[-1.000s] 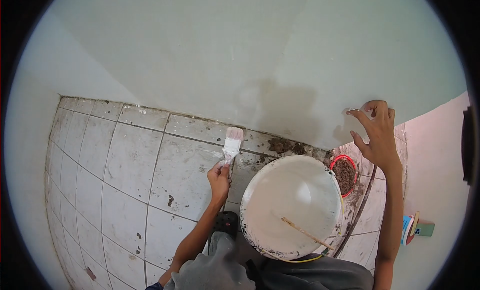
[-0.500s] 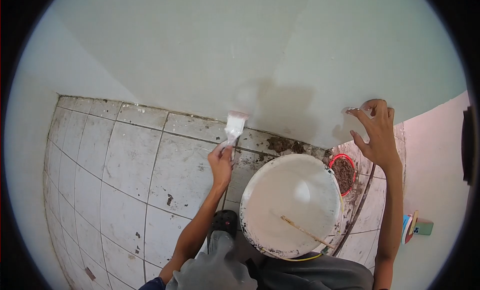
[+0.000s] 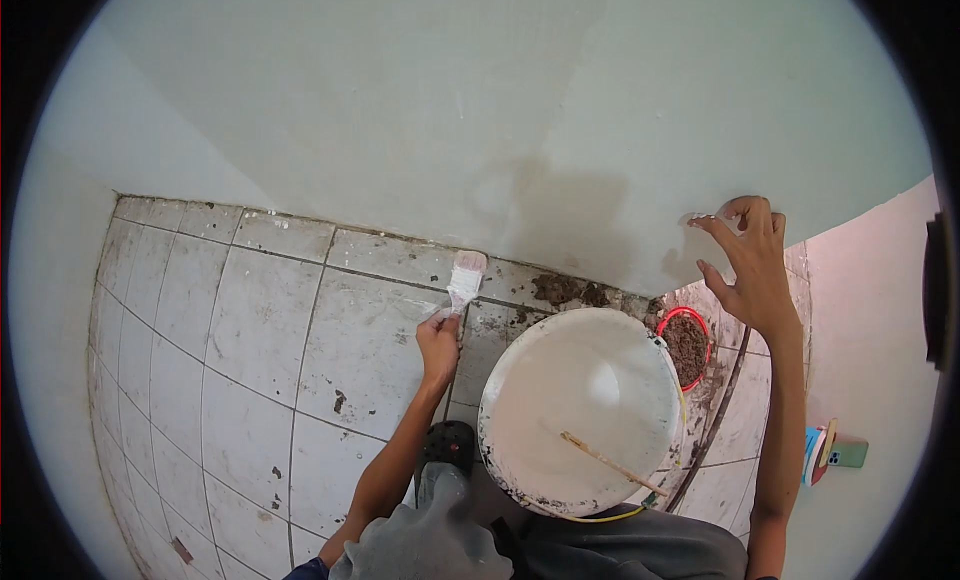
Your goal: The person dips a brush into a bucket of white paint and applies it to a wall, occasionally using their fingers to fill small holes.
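Observation:
My left hand (image 3: 439, 345) is closed round the handle of a paintbrush (image 3: 466, 278) smeared with white paint. Its bristles point up toward the foot of the pale wall (image 3: 400, 110), over the edge of the tiled floor. My right hand (image 3: 755, 270) is raised at the wall's lower right, fingers bent and spread, fingertips right at the surface, holding nothing. Between my arms stands a big paint-smeared bucket (image 3: 540, 400) of whitish paint, with a thin stick (image 3: 610, 462) lying across it.
A red-rimmed container (image 3: 708, 330) of brown, crumbly material stands beside the bucket. Dirt clumps (image 3: 560, 288) lie along the wall's base. A dark hose (image 3: 722, 405) runs over the tiles at the right, and a green phone (image 3: 848, 453) is farther right. My dark shoe (image 3: 450, 444) is left of the bucket.
My left hand has drawn the paintbrush slightly down, away from the foot of the wall. My right hand has stayed almost where it was, and the bucket has not moved.

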Demonstrator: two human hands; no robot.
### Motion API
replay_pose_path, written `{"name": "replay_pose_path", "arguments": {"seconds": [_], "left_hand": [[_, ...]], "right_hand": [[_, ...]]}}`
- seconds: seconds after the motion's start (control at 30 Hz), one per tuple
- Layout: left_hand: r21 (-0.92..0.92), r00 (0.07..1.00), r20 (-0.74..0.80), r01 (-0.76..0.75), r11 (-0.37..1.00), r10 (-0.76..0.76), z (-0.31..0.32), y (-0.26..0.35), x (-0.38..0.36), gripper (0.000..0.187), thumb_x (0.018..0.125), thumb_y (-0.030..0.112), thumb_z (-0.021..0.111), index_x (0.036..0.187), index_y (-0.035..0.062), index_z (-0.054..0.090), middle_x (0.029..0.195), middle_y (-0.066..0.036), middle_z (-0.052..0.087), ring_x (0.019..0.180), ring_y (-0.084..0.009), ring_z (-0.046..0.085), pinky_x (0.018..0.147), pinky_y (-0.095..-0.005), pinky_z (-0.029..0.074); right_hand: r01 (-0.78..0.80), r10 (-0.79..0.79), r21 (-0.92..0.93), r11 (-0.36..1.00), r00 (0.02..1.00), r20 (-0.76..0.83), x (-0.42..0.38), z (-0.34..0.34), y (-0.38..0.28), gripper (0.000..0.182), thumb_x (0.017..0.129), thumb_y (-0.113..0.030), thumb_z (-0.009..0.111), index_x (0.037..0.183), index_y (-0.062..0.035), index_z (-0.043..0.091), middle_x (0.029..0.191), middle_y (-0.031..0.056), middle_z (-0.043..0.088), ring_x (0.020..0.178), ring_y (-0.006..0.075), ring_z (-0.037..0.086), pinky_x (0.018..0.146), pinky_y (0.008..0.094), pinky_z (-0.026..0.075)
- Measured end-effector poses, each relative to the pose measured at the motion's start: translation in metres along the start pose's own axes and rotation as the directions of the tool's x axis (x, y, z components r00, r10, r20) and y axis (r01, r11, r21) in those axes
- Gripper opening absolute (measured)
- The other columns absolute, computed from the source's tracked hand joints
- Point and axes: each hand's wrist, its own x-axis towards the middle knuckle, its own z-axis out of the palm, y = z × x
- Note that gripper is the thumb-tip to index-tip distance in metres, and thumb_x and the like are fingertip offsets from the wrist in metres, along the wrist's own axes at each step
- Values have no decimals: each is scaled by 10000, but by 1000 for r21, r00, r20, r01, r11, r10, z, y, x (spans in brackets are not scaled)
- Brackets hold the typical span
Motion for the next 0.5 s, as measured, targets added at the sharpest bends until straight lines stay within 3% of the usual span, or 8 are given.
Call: {"name": "replay_pose_path", "arguments": {"seconds": [0.13,0.23,0.37,0.5], "left_hand": [[55,1000,17,-22,998,21,15,9,14,155,924,101,586,868,-9,680,575,36,487,442,-61,416,390,-244,315],[-90,998,-12,-56,994,55,29,35,14,156,925,106,588,877,-9,683,572,41,479,430,-53,403,378,-236,300],[-147,999,10,-44,988,46,7,30,-1,145,926,120,602,918,7,692,573,45,480,410,-46,387,360,-227,287],[-63,1000,-15,4,998,-5,-18,27,-21,144,927,130,604,910,16,691,577,41,492,418,-50,396,364,-230,280]], "right_hand": [[-4,4,4,1000,1000,3,0,0,0,503,686,-174,729,1175,-162,611,1065,122,462,1040,268,450,862,409,312],[8,-8,-14,1000,1000,-2,0,0,0,508,685,-178,732,1178,-162,611,1068,121,464,1031,268,450,861,406,313],[-6,6,1,1000,1000,21,0,-1,0,508,690,-184,733,1182,-164,611,1074,121,466,1031,265,451,862,405,313],[-9,9,-5,1000,1000,11,-1,0,0,506,692,-187,732,1183,-167,611,1074,123,466,1041,266,450,865,411,312]]}}
